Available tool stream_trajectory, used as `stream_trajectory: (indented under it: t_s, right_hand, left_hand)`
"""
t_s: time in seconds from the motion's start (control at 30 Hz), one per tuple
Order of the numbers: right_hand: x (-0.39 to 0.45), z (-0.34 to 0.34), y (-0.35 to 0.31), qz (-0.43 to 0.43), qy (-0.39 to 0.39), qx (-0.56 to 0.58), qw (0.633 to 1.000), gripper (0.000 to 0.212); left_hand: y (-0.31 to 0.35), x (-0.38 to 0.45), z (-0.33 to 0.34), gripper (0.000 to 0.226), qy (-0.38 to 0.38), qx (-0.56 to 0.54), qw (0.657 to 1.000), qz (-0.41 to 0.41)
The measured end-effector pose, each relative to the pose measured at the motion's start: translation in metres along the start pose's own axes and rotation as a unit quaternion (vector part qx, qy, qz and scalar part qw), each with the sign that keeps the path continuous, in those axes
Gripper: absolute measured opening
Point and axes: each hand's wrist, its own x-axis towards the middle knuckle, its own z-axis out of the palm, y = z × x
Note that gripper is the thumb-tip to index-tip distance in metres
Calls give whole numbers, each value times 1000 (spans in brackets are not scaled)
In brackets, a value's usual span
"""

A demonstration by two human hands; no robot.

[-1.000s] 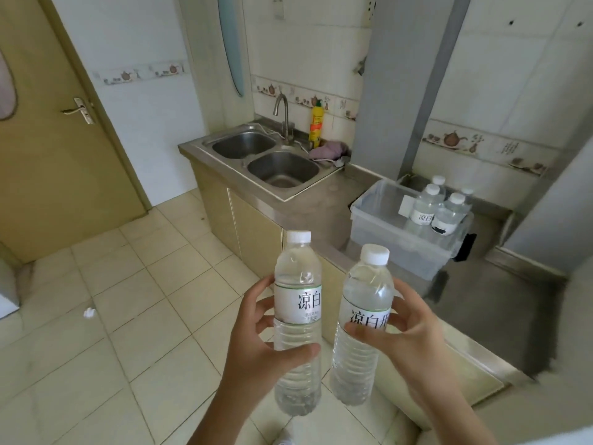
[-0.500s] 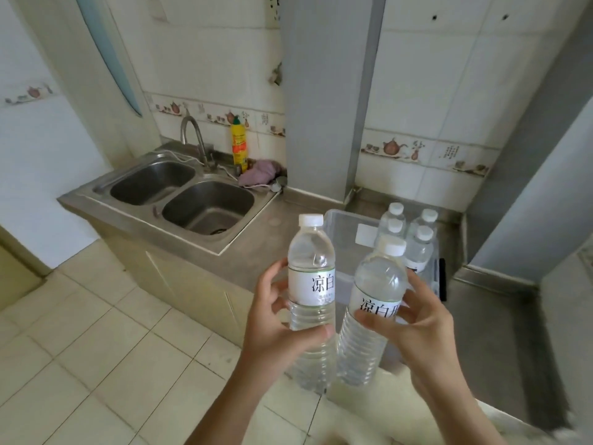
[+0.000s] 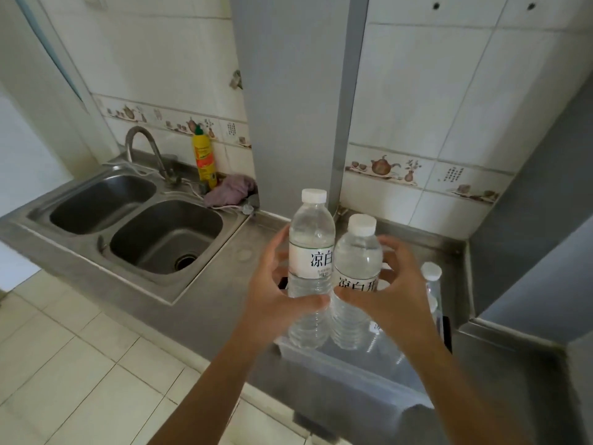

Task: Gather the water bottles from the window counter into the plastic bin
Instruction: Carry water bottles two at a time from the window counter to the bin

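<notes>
you are now closing in: left hand (image 3: 272, 303) and right hand (image 3: 398, 297) are each gripping a bottle (image 3: 309, 268), both hovering over the bin (image 3: 353, 364), nearly ready for dropping.

Both clear water bottles (image 3: 310, 268) carry white caps and white labels with black characters. A yellow bottle (image 3: 202, 159) with a green cap stands by the grey steel sink (image 3: 167, 236), beside a mauve cloth (image 3: 231, 193). White wall tiles (image 3: 417, 175) show brown teapot borders.
</notes>
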Motion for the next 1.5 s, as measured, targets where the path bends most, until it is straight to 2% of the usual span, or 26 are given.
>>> stream_trajectory:
  t_s: [0.2,0.4,0.47,0.53,0.6,0.77,0.9,1.0,1.13,1.27,1.37,1.5]
  right_hand:
    - [53,16,21,2,18,-45,999,83]
    - [77,36,43,76,24,-174,982,82]
    - [83,44,45,103,9,-214,971,79]
    - [87,47,46,137,-18,-250,958,84]
    - [89,47,49,133,-11,-260,956,63]
    - [89,51,53,139,-11,-355,924,41]
    - [88,53,56,150,1,-380,913,24]
    - [85,52,54,144,4,-384,912,38]
    - [76,58,48,116,17,-417,901,54]
    - [65,60,31,23,88,-424,901,43]
    - [50,54,16,-39,136,-447,883,36]
    - [15,36,-1,-54,182,-489,851,35]
  left_hand:
    - [-33,76,6,92,-24,25,999,-14]
    - [-80,120,8,83,-89,55,993,-53]
    - [-92,128,9,79,-109,76,989,-58]
    - [-103,134,11,73,-129,93,985,-64]
    - [-111,139,12,69,-150,100,980,-80]
    - [-122,144,14,72,-188,147,968,-76]
    - [-121,150,16,76,-209,195,957,-43]
    - [-115,153,17,81,-235,215,948,-3]
    - [-101,154,18,71,-247,196,947,64]
    - [-73,151,18,52,-235,195,944,123]
    - [-46,144,21,39,-203,244,920,228]
    - [-14,128,26,38,-224,299,868,326]
